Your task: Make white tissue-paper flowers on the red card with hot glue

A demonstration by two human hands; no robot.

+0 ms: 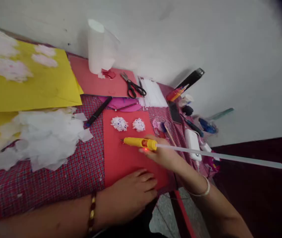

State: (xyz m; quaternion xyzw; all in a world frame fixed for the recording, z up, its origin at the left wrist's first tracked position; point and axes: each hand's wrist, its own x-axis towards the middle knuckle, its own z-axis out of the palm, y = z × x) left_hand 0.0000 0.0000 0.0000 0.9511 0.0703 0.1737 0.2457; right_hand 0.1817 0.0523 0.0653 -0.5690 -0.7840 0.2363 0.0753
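Observation:
In my right hand [159, 153] is a yellow hot glue gun [137, 142], its small red light on. A long whitish glue stick [220, 156] juts from its back end toward the right. The nozzle hovers over or touches a red sheet of paper [131, 162]; I cannot tell which. Two fluffy white paper tufts with purple specks, a left one [119, 123] and a right one [139, 125], sit on the sheet's upper part. My left hand [133, 191] lies flat across the sheet's lower edge, fingers stretched out, holding nothing.
White paper pieces [49, 138] are heaped at the left, below yellow sheets [31, 89] bearing pale tufts. Scissors [132, 87] and a white roll [96, 46] are at the back. A black marker [98, 111] lies beside the red sheet. A white power strip [192, 144] is at right.

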